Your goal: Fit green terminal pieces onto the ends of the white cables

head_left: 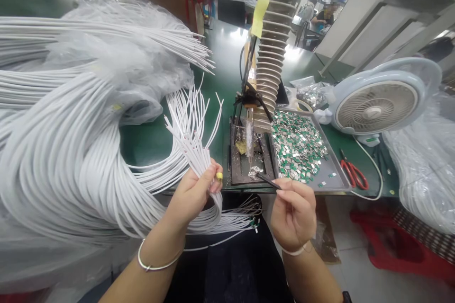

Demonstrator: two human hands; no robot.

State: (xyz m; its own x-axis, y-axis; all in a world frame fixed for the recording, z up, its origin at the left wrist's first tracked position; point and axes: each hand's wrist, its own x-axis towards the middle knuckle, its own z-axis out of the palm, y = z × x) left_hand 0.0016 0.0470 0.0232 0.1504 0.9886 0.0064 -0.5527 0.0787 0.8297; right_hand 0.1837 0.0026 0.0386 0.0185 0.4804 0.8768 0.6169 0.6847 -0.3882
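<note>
My left hand (194, 194) is wrapped round a bundle of white cables (199, 158), whose loose ends fan upward. A yellow band or cot sits at one fingertip. My right hand (295, 213) pinches what look like black tweezers (268, 181), pointing left. Their tip lies at a small shiny clump (255, 172), too small to make out, on a brown stand (243, 180). Just above hangs the tip end of an upright soldering iron (250, 137) wrapped in foil. Below my left hand, cable ends with small green boards (254, 222) rest over my lap.
A metal tray (337, 181) of small green-and-silver circuit boards (298, 147) stands right of the iron. Beyond are red-handled cutters (353, 174) and a fan (377, 104). A ribbed hose (273, 42) comes down behind the iron. Large cable coils (71, 151) fill the left. People are in the background.
</note>
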